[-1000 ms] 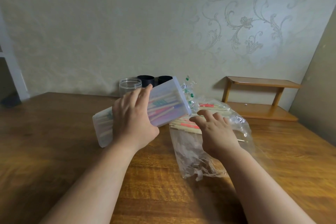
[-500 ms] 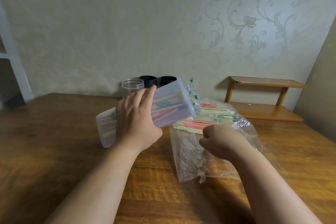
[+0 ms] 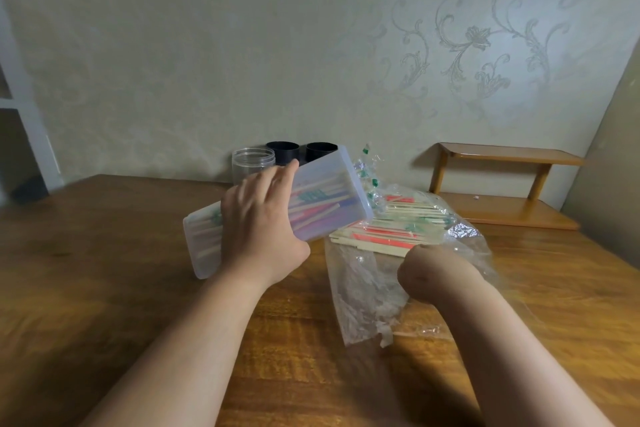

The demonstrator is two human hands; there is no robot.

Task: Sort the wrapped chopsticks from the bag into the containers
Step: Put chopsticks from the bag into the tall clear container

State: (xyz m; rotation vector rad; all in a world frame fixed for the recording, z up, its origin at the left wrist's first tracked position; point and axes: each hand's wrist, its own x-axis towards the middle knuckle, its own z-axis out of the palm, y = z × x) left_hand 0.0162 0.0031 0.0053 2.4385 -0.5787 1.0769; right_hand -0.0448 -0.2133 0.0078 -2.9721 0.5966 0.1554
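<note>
My left hand (image 3: 263,218) grips a long translucent plastic box (image 3: 322,198), tilted with its right end raised; wrapped chopsticks with green, red and purple print show through its wall. To its right a clear plastic bag (image 3: 367,288) lies on the wooden table (image 3: 104,270), holding a stack of wrapped chopsticks (image 3: 391,232) with red and green labels. My right hand (image 3: 433,274) sits on the bag with its fingers curled under; what they hold is hidden.
A clear round jar (image 3: 252,163) and two black cups (image 3: 282,151) stand by the wall behind the box. A small wooden two-tier shelf (image 3: 509,184) sits at the table's back right. A white frame stands at the far left.
My right hand went from fingers spread over the bag to curled into a fist and drew back toward me. The left hand and box stayed nearly in place.
</note>
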